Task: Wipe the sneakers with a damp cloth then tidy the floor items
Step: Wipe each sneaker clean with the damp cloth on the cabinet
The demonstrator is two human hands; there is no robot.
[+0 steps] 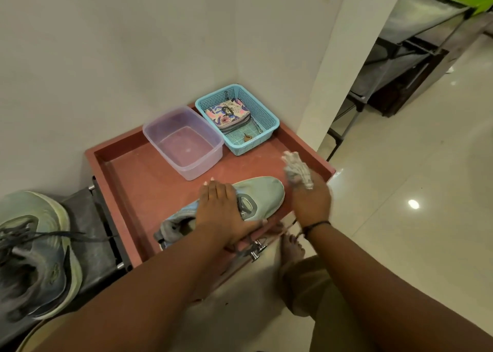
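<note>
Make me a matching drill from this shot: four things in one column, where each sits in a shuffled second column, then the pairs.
Things:
1. cloth
2. patterned pouch
3. mint sneaker
4. dark-laced sneaker

Places:
A. inside the blue basket
B. on the black rack left of the red tray
C. held in the right hand
D. under the left hand

Pairs: 1-C, 2-A, 3-D, 4-B
</note>
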